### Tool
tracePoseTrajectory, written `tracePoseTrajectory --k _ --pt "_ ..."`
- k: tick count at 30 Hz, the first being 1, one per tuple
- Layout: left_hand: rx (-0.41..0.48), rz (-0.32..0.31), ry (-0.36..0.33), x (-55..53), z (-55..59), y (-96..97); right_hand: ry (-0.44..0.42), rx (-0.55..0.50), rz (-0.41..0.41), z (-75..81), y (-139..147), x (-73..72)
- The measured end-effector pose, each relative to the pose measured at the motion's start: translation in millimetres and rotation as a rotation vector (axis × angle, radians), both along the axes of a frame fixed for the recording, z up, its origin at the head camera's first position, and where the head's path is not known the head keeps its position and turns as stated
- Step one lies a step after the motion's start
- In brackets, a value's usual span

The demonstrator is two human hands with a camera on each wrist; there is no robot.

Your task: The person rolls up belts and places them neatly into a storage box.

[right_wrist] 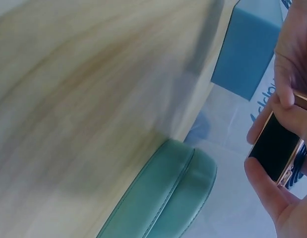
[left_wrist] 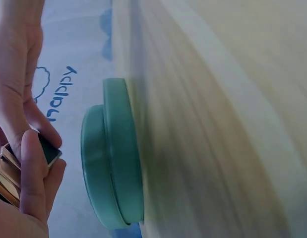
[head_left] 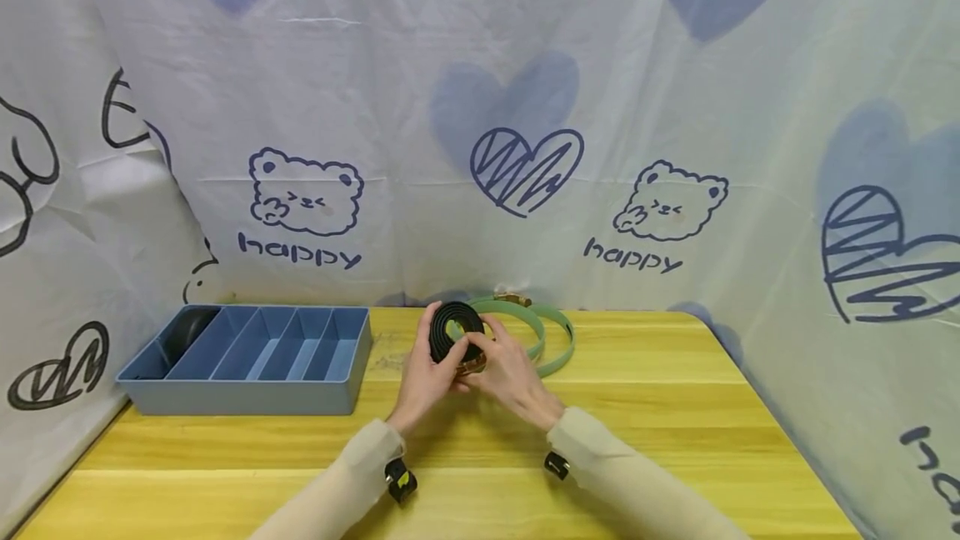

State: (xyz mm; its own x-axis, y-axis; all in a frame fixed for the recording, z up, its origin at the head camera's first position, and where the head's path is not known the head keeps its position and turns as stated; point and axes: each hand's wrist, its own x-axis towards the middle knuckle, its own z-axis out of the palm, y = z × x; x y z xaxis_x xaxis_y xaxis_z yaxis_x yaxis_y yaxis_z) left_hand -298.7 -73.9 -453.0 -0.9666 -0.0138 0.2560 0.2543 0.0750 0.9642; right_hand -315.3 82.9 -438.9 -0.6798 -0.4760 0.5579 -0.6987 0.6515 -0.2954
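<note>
A black belt [head_left: 467,312], wound into a tight roll, is held up between both hands over the table. My left hand [head_left: 427,380] grips the roll from its left side, its thumb near the lower edge. From the right, my right hand [head_left: 516,375] holds the roll, with thumb and fingers at the gold-edged buckle [right_wrist: 276,145]. The buckle's dark face shows between the fingers in the right wrist view. Behind the hands, a green belt [left_wrist: 126,158] stands on its edge in loose loops, its gold buckle [head_left: 513,299] at the back.
A blue-grey divided box [head_left: 240,398] stands at the left of the wooden table [head_left: 660,423]. In its leftmost compartment lies a dark rounded thing [head_left: 189,332]; light falls across the other slots. A printed cloth [head_left: 420,215] hangs behind and at both sides.
</note>
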Motion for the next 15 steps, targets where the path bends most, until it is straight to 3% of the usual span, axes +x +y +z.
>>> tracePoseTrajectory --k 7,9,15 --pt "-0.103 0.096 0.078 -0.3 3.8 -4.4 -0.075 0.009 0.048 5.0 4 -2.7" --pt "-0.086 0.094 0.069 -0.3 5.8 -7.4 -0.094 0.014 0.091 6.7 8 -3.4" --pt "0.14 -0.025 -0.06 2.4 19.1 -17.8 -0.209 0.007 0.234 8.4 20 -5.4"
